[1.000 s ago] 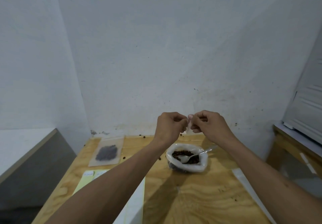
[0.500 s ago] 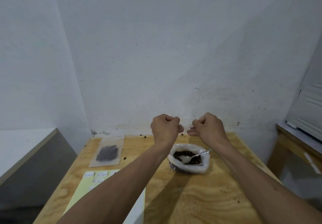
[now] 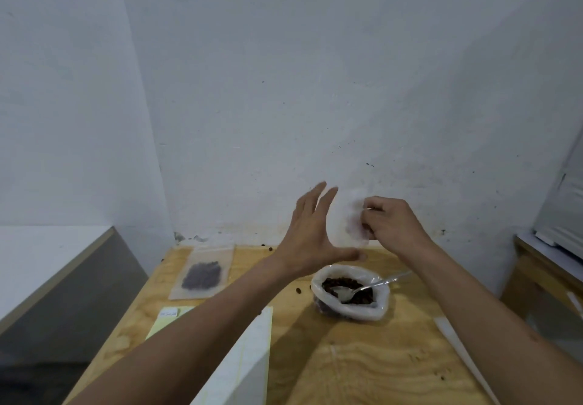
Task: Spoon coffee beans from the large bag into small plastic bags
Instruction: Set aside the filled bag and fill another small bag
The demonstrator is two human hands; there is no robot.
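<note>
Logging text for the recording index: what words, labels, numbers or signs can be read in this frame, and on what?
None can be read.
White label on the yellow sheet: faint marks, too small and blurred to read.
White paper at the table's near edge: no text shows.
Filled small bag, large bag and the clear bag in the right hand: no print shows.
</note>
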